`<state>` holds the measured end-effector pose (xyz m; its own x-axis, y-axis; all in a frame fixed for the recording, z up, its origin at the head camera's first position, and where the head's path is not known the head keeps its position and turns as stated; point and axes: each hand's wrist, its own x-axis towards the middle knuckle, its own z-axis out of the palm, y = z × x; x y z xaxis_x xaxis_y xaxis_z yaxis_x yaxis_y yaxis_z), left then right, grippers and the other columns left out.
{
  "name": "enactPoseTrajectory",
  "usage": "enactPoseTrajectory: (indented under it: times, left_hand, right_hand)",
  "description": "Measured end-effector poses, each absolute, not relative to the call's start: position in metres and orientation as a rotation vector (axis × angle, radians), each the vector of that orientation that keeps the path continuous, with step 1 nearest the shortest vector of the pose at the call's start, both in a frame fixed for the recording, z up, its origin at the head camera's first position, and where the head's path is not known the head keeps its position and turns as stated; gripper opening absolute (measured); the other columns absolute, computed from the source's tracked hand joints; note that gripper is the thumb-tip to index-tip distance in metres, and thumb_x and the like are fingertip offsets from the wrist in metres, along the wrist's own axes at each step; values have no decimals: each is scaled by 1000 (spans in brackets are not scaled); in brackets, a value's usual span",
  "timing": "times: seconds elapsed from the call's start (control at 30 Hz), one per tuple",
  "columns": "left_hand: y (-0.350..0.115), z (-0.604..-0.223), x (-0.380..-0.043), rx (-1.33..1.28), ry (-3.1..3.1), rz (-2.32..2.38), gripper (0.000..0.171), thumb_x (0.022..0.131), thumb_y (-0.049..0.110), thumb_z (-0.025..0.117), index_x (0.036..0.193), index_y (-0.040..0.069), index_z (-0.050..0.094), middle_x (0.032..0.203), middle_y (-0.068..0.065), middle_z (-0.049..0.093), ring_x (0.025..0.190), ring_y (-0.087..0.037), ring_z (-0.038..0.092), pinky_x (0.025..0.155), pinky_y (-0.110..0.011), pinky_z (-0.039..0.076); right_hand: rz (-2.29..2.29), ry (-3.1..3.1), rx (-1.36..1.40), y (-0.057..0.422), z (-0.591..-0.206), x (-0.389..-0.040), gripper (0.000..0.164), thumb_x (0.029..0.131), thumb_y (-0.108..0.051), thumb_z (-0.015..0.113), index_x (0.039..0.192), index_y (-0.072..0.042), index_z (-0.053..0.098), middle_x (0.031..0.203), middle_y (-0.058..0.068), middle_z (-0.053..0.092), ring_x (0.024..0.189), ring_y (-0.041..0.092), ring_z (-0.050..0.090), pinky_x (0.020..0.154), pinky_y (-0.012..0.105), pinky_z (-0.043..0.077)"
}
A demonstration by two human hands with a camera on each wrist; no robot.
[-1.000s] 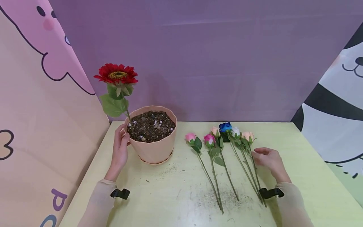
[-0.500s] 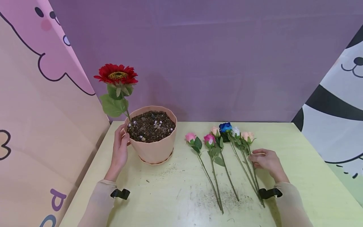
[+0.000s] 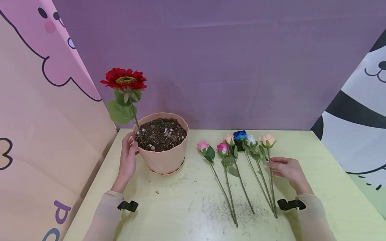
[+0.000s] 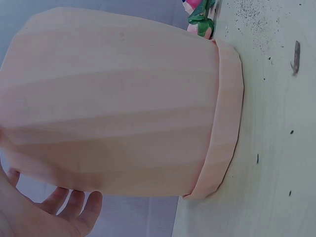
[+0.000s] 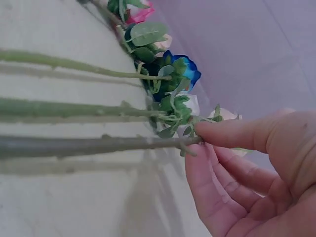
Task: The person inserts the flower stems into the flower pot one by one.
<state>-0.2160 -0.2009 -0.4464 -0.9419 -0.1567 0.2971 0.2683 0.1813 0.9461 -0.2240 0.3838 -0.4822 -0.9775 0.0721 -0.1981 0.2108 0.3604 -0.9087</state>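
Note:
My left hand (image 3: 128, 159) holds the left side of a pink flower pot (image 3: 163, 162), its thumb and fingers against the wall near the rim. Dark soil (image 3: 159, 134) fills the pot, and a red sunflower (image 3: 125, 79) with green leaves stands upright in it at the left. At the right, my right hand (image 3: 287, 170) pinches the stem of a peach rose (image 3: 267, 140) between thumb and fingers, below its bloom. In the right wrist view, that stem (image 5: 113, 143) runs into the pinch, slightly raised over the tabletop. Beside it lie a blue rose (image 3: 240, 135) and a white rose (image 3: 251, 139).
A light pink rose (image 3: 202, 145), a magenta rose (image 3: 223, 149) and another peach rose (image 3: 229, 139) lie between pot and right hand. Soil crumbs are scattered on the pale table (image 3: 169, 214). A purple backdrop (image 3: 223, 67) rises behind, with printed panels at both sides.
My right hand has moved onto the peach rose's stem and pinched it. The bloom has shifted up and right, and the stem's lower end left. My left hand and the pot have stayed put.

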Motion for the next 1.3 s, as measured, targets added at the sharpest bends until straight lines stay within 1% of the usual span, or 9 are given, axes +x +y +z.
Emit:
enactPoseTrajectory:
  times: [0.2,0.43,0.5,0.7,0.83,1.03,1.1,1.2,1.3]
  left_hand:
    - [-201,-447,-216,-104,-2132,-1822,50,117,25,33,165,11,27,165,-22,38,127,-3,50,104,-27,43]
    - [-201,-447,-216,-107,-2130,-1824,51,117,26,33,165,12,27,163,-22,39,125,-1,50,104,-28,43]
    - [-201,-447,-216,-107,-2135,-1822,51,117,26,33,165,12,27,164,-22,38,129,-7,50,105,-29,43]
    - [-201,-446,-216,-120,-2137,-1817,51,117,25,32,166,12,26,166,-22,36,142,-33,45,108,-34,42]
    - [-201,-448,-215,-127,-2129,-1811,51,116,24,32,165,11,26,165,-24,37,145,-38,45,105,-30,42]
    - [-200,-449,-215,-134,-2130,-1807,51,116,23,33,164,10,26,165,-25,38,148,-39,43,101,-21,42]
    - [-200,-449,-215,-129,-2132,-1804,51,116,24,33,164,10,26,165,-25,38,148,-39,43,101,-21,42]
    - [-200,-448,-216,-118,-2139,-1797,50,116,24,33,165,11,26,164,-25,39,143,-38,47,102,-23,43]
    - [-201,-448,-216,-111,-2144,-1792,50,116,24,32,165,12,27,163,-24,40,137,-29,50,103,-26,44]
  right_hand:
    - [-1734,2492,223,382,-473,-224,63,104,-25,71,147,17,50,96,-25,69,91,-1,72,82,23,63]
    - [-1750,2492,162,380,-456,-225,62,108,-29,65,148,14,47,100,-27,68,95,-2,70,84,22,62]
    - [-1767,2486,139,380,-452,-226,61,109,-29,63,148,13,45,98,-28,69,96,-3,70,84,22,62]
    - [-1882,2454,80,378,-444,-228,56,107,-23,67,147,10,46,101,-26,73,95,-3,71,82,22,62]
    - [-1958,2428,62,374,-436,-227,59,105,-19,70,149,11,45,103,-24,75,95,-3,72,81,22,63]
    - [-1927,2478,20,370,-423,-223,66,105,-19,69,153,16,40,102,-27,73,94,-6,72,79,22,63]
    - [-1912,2504,-4,369,-418,-222,62,105,-18,70,151,15,43,103,-26,73,94,-6,72,80,21,63]
    - [-2004,2449,-28,367,-409,-221,49,103,-15,72,143,6,54,103,-21,75,93,-4,73,79,21,63]
    - [-2141,2352,-42,363,-399,-220,38,101,-12,74,134,-4,59,104,-16,79,93,0,75,78,23,63]
